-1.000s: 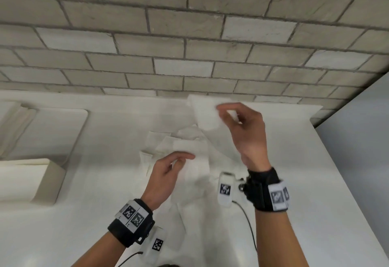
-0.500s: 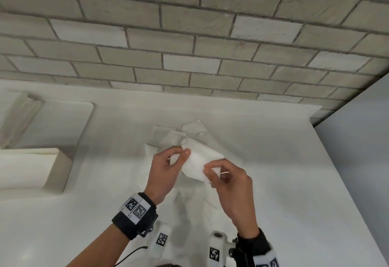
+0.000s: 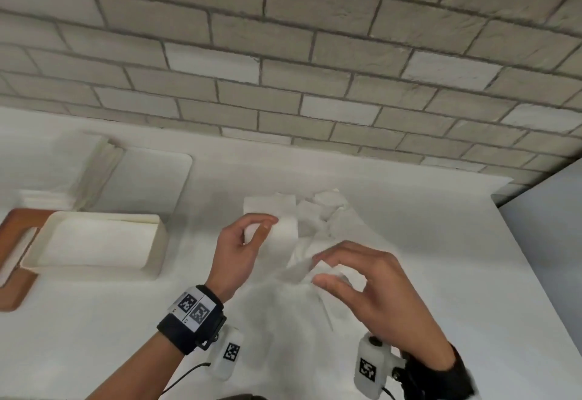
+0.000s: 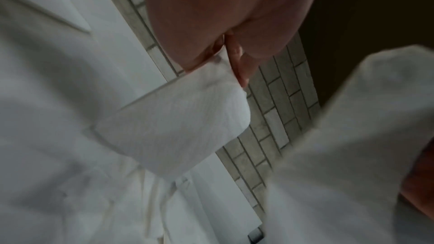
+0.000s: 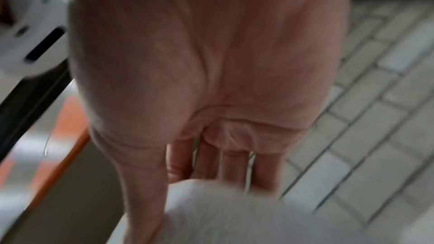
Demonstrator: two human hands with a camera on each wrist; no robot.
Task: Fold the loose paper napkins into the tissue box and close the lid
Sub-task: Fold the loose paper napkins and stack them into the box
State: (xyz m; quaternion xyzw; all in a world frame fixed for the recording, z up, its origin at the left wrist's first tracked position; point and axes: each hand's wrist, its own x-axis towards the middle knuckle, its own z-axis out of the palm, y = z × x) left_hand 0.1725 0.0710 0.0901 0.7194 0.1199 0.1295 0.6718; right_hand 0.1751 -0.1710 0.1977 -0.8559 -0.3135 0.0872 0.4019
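Observation:
A folded white napkin [image 3: 283, 226] hangs from my left hand [image 3: 267, 224], pinched at its left edge between thumb and forefinger; the left wrist view shows the same folded napkin [image 4: 173, 129] under the fingertips. My right hand [image 3: 318, 269] is lower right, over the loose napkin pile [image 3: 330, 210]. It pinches the corner of another napkin [image 3: 299, 272] between thumb and fingers. That napkin is a white blur [image 5: 234, 216] below the fingers in the right wrist view. The open cream tissue box [image 3: 157, 242] stands left of my left hand with white napkins inside.
A brown wooden piece [image 3: 12, 273] lies under the box's left end. Behind the box lie a white rounded flat panel [image 3: 151, 179] and a stack of folded napkins [image 3: 63, 185]. A brick wall [image 3: 283, 68] backs the white counter [image 3: 456, 273], whose edge runs along the right.
Half a second ago both hands held one napkin together. Now my left hand alone holds it, folded. My right hand has dropped to the pile and pinched another napkin.

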